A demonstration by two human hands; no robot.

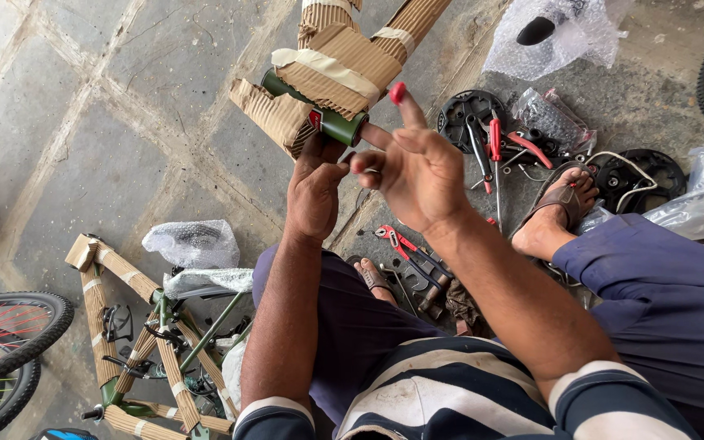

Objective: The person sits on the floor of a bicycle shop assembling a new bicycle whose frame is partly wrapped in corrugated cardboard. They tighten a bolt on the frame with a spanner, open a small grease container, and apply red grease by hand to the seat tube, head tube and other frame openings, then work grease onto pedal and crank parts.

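The left hand [313, 191] was closed around the lower end of a green tube [332, 124], probably to keep it steady, though the fingers were hidden behind the knuckles. The tube was wrapped in brown corrugated cardboard [332, 69] fixed with pale tape, and only its open end stayed bare. The right hand [421, 167] was open, fingers spread, with something red on one fingertip; two fingers touched the tube's end. Beyond, on the stone floor [83, 122], lay red-handled pliers [397, 242] within reach, and to the left a wrapped bicycle frame [152, 342] beside a wheel [6, 334].
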